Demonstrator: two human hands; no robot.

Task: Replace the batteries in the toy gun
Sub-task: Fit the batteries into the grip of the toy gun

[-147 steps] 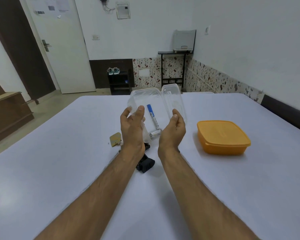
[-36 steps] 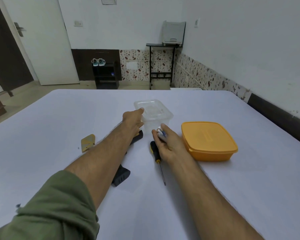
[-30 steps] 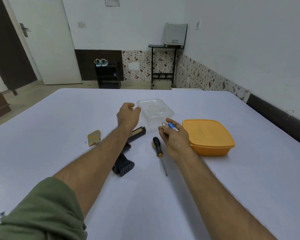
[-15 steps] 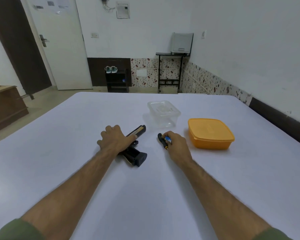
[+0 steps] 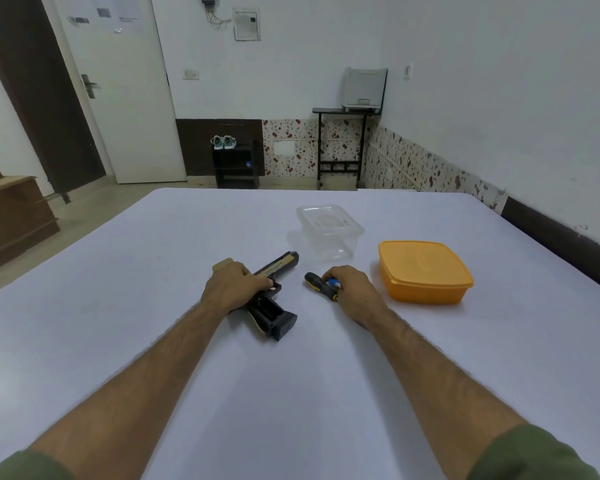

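A black and tan toy gun [image 5: 276,268] lies on the white table [image 5: 153,258], barrel pointing away, its grip with the open battery bay [image 5: 270,311] toward me. My left hand [image 5: 234,287] lies over the gun's middle, fingers curled round it. My right hand [image 5: 352,287] rests on the table just right of the gun, its fingers curled round blue batteries [image 5: 333,282]. A black and yellow screwdriver [image 5: 317,286] lies under its fingertips. A tan cover piece [image 5: 221,264] peeks out behind my left hand.
A clear plastic box [image 5: 329,230] with its lid on stands beyond the gun. An orange lidded container [image 5: 425,270] sits to the right of my right hand. The table's far edge runs behind them, with a wall close on the right.
My left hand left the clear box and came down onto the gun. My right hand, carrying the batteries, settled on the table by the screwdriver. The view tilted slightly.
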